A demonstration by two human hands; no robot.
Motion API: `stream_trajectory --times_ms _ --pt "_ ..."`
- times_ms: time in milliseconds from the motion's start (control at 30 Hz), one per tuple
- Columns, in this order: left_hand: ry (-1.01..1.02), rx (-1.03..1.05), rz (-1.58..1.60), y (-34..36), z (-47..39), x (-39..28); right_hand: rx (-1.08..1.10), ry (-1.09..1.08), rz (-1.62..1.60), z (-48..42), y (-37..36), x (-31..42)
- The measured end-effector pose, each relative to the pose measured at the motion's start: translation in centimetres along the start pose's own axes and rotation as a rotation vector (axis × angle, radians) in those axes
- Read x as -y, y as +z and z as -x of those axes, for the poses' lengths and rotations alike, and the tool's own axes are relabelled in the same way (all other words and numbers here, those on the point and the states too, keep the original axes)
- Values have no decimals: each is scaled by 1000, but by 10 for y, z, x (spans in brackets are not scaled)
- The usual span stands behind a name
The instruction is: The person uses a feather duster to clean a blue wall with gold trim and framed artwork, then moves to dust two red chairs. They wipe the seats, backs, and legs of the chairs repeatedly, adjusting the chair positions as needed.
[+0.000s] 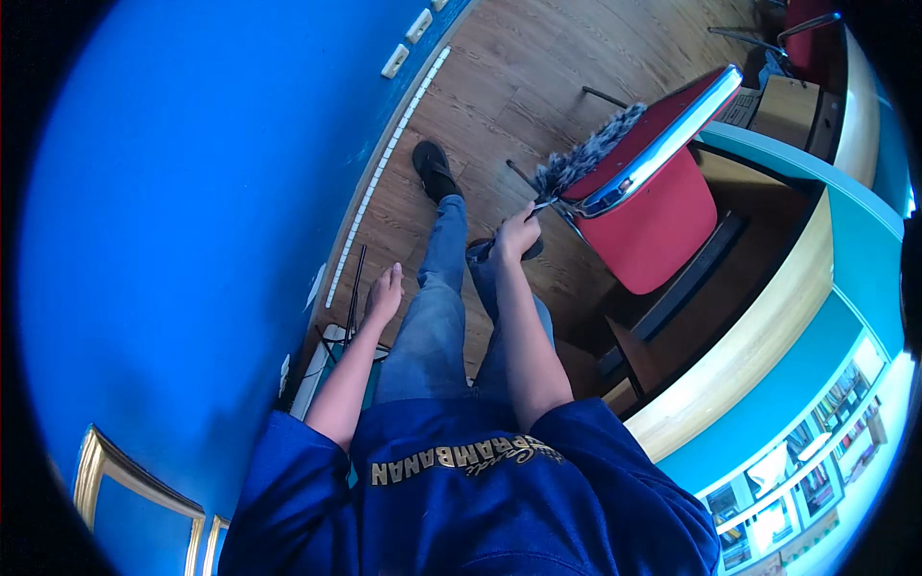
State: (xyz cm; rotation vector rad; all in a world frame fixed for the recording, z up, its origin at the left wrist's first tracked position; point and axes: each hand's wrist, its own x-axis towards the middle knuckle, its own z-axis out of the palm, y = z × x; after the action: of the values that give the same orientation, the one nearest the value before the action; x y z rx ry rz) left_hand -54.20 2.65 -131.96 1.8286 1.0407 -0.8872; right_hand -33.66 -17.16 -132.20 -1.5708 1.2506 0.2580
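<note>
My right hand point(518, 232) is closed around the handle of a fluffy grey duster point(594, 147). The duster's fibres lie against the back of a red chair point(652, 216) with a shiny metal frame. My left hand point(386, 294) hangs beside my left thigh, near the blue wall, and holds nothing that I can see; its fingers are partly curled, with the fingertips pointing forward.
A curved desk point(749, 331) with a wooden edge and teal panels runs along the right. The blue wall point(180, 216) rises on the left, with white sockets point(395, 61). Wooden flooring point(497, 108) lies ahead. Another red chair point(807, 39) stands at the far right.
</note>
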Motion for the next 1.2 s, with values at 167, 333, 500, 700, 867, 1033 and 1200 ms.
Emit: stream_trajectory --times_ms 167,333,500,700,867,1033,1200 --pt "48 7 -5 -7 -2 -22 -97 -287 138 -23 0 -23" --pt "56 -11 13 -11 -8 -31 -151 -375 238 -47 2 -33" --pt "49 -7 22 -14 -16 -34 -71 -120 188 -129 19 -44" --pt "-22 13 52 -13 -18 -23 -44 -25 50 -175 48 -30" --pt "-19 3 31 -13 -25 -9 -113 62 161 -218 76 -21" --pt "-34 -5 40 -9 -27 -10 -481 -155 338 -231 104 -29" --pt "-62 13 65 1 -22 -22 -49 186 266 -222 108 -22"
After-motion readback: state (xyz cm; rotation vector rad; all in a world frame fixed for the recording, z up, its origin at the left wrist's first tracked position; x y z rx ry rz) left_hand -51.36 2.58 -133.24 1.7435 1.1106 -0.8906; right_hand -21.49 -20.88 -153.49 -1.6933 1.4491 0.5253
